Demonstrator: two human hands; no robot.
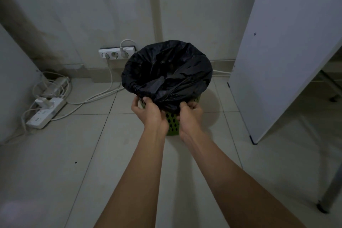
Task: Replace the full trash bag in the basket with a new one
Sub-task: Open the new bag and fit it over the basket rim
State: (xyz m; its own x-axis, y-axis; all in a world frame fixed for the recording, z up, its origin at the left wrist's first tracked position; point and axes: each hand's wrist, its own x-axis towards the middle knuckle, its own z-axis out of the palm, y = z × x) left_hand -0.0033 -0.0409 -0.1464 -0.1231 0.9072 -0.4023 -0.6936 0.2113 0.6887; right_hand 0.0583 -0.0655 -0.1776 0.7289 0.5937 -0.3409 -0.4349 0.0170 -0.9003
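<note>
- trash bag point(166, 72): thin black plastic film, crinkled, faint sheen on the folds
- basket point(172, 124): green rigid plastic, smooth, wall perforated with round holes
- floor point(74, 153): pale tiles, smooth, slightly glossy, dark grout lines
- wall point(92, 15): painted, matt, stained and scuffed on the left
- power strip point(44, 114) and cables, near left: white smooth plastic
- board point(277, 52), right: white laminate, smooth, matt
- table leg point(331, 189), near right: grey metal tube, dull

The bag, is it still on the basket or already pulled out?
On. The black bag is stretched over the rim of the green basket, with both hands, left and right, pinching its near edge.
</note>
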